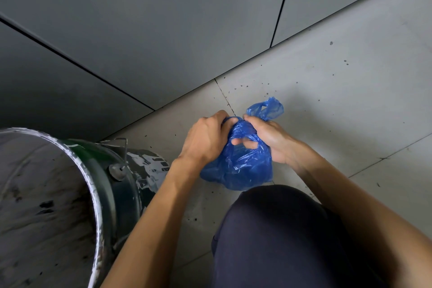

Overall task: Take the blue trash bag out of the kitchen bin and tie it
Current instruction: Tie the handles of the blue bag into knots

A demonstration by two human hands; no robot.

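The blue trash bag [240, 166] sits on the tiled floor in front of my knee, out of the bin. My left hand [205, 138] grips the gathered plastic at its top from the left. My right hand [268, 138] holds the top from the right, with a finger poking through a loop of plastic. One loose handle of the bag [268, 107] sticks up past my right hand. The bin [117, 177], a dark green metal bucket with white paint smears, stands at the lower left, and no liner shows inside it.
Grey cabinet fronts [163, 30] rise close behind the bag. The pale floor tiles [350, 77] are speckled with dark crumbs. My knee in dark trousers [280, 229] fills the lower middle. A wire handle hangs on the bin's side.
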